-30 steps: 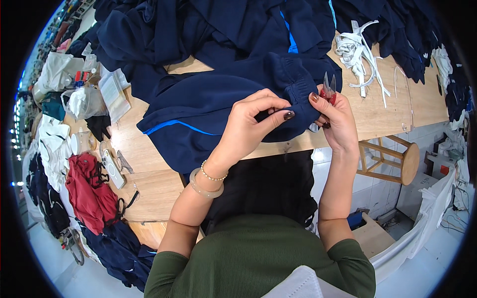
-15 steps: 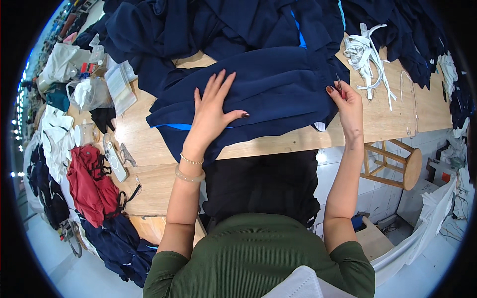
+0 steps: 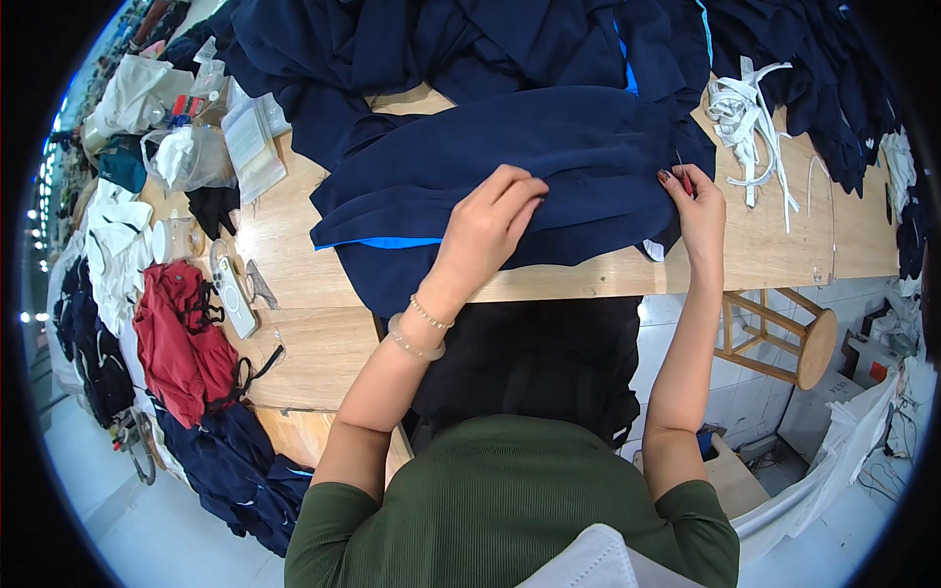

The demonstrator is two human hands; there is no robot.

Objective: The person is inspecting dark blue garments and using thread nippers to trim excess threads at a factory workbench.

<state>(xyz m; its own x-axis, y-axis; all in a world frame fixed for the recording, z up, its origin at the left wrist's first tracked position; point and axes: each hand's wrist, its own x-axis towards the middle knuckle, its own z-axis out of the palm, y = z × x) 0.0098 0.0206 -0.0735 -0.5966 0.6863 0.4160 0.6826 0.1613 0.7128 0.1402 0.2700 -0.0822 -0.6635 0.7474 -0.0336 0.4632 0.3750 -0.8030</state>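
Observation:
Spread along the table's near edge is a navy garment [image 3: 578, 127], its gathered band toward the right and a bright blue strip showing at the left end. Over its near middle my left hand [image 3: 490, 218] hangs with fingers curled in toward the thumb; no object shows in it. At the garment's right end, my right hand [image 3: 701, 211] is closed on small red-handled snips [image 3: 689, 184], their thin metal tip pointing away from me. A small white patch [image 3: 654, 251] peeks out under the garment beside my right wrist.
More navy garments [image 3: 470, 49] are heaped behind. White straps [image 3: 750, 127] lie tangled at the far right. Leftward are plastic bags [image 3: 186, 157], a phone [image 3: 235, 302], a red cloth bag [image 3: 181, 338] and white cloth. A wooden stool [image 3: 816, 348] stands below the table's right side.
My left hand, earlier flat and spread on the garment, has moved right and curled its fingers. The right hand keeps the snips at the garment's right end. The whole view has shifted slightly.

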